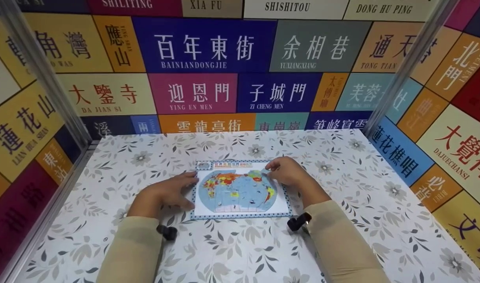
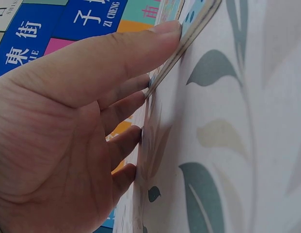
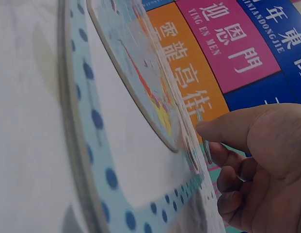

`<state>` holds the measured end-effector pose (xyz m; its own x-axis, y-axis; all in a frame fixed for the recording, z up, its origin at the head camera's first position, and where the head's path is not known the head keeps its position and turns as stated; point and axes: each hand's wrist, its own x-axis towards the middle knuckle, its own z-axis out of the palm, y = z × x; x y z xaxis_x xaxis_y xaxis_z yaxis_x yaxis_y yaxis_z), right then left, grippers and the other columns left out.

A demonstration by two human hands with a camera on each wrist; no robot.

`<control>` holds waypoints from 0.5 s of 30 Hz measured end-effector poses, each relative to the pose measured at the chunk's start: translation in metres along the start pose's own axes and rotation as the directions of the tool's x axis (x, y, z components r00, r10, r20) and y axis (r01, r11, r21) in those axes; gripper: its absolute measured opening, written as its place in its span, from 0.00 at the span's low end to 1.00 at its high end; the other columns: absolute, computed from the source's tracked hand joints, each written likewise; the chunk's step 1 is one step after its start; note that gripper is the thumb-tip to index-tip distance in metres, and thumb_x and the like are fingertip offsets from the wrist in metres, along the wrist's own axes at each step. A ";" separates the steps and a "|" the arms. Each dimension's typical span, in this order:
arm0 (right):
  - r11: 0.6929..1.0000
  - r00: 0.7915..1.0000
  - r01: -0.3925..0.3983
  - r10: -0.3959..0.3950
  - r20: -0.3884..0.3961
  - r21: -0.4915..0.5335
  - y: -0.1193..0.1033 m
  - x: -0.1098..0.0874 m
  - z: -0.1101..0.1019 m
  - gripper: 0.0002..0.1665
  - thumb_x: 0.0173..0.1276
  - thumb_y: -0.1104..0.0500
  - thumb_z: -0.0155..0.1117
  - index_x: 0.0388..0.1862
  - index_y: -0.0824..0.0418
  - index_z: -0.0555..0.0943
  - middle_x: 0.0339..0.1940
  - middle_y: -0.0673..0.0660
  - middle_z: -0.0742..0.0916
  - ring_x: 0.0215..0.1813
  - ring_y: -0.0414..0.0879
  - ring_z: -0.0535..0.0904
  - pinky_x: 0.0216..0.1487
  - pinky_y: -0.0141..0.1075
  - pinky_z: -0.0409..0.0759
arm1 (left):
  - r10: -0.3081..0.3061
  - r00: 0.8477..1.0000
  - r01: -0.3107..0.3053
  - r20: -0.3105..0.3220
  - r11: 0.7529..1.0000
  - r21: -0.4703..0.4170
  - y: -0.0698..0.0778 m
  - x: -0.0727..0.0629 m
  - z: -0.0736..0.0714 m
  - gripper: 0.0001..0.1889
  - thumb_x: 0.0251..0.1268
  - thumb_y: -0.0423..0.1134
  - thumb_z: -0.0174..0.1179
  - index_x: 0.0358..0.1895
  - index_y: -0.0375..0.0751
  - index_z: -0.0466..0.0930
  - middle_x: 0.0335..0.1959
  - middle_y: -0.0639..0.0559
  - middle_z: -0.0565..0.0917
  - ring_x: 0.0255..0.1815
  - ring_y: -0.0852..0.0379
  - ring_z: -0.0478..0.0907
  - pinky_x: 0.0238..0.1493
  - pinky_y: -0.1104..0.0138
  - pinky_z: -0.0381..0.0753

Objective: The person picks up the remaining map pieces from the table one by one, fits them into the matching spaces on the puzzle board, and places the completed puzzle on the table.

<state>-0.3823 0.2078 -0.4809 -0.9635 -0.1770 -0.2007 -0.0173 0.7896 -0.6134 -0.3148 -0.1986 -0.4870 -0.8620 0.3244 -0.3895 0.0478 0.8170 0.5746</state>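
Note:
A world map puzzle with a dotted blue border lies flat on the table. The oval map is filled with coloured pieces and has a white surround. My left hand rests at the board's left edge, fingers spread. In the left wrist view the thumb touches the board's dotted edge. Above the board's upper right part is my right hand. Its thumb and index finger pinch a thin flat puzzle piece, seen edge-on in the right wrist view; its printed face is hidden.
The table is covered with a white leaf-and-flower cloth. Panels with colourful printed Chinese signs stand behind and at both sides. Clear upright edges stand at the back corners. Each wrist carries a small black device.

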 end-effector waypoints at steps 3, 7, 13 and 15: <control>0.999 0.999 0.035 -0.035 -0.001 -0.013 -0.009 0.003 0.005 0.14 0.73 0.53 0.71 0.55 0.50 0.89 0.55 0.55 0.86 0.56 0.51 0.80 0.59 0.47 0.80 | 0.000 1.000 0.000 -0.005 1.000 0.002 0.000 0.000 0.001 0.51 0.55 0.48 0.81 0.83 0.68 0.64 0.90 0.68 0.49 0.93 0.46 0.40 0.90 0.37 0.42; 0.995 0.996 0.093 -0.093 0.001 -0.024 -0.023 0.007 0.009 0.15 0.73 0.54 0.72 0.56 0.52 0.89 0.56 0.56 0.87 0.57 0.52 0.80 0.62 0.49 0.80 | 0.005 1.000 -0.005 -0.014 1.000 0.006 0.000 0.001 0.001 0.51 0.55 0.48 0.82 0.83 0.68 0.64 0.91 0.67 0.49 0.93 0.46 0.40 0.90 0.37 0.43; 0.986 0.988 0.156 -0.155 0.030 -0.059 -0.042 0.017 0.017 0.15 0.73 0.56 0.71 0.57 0.53 0.89 0.58 0.56 0.88 0.60 0.53 0.82 0.67 0.52 0.82 | 0.003 1.000 -0.003 -0.017 1.000 0.003 0.000 0.000 0.001 0.51 0.55 0.48 0.82 0.83 0.68 0.65 0.90 0.68 0.49 0.93 0.46 0.41 0.90 0.38 0.43; 0.986 0.987 0.159 -0.157 0.042 -0.055 -0.046 0.019 0.021 0.14 0.73 0.56 0.71 0.56 0.52 0.90 0.58 0.56 0.88 0.60 0.52 0.82 0.68 0.52 0.82 | -0.006 1.000 0.006 -0.017 1.000 -0.004 0.000 0.000 0.001 0.51 0.54 0.48 0.82 0.83 0.69 0.65 0.90 0.69 0.49 0.93 0.47 0.40 0.90 0.38 0.43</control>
<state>-0.3943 0.1563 -0.4725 -0.9368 -0.3234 -0.1337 -0.1853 0.7826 -0.5943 -0.3141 -0.1984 -0.4880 -0.8706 0.3117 -0.3806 0.0409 0.8168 0.5754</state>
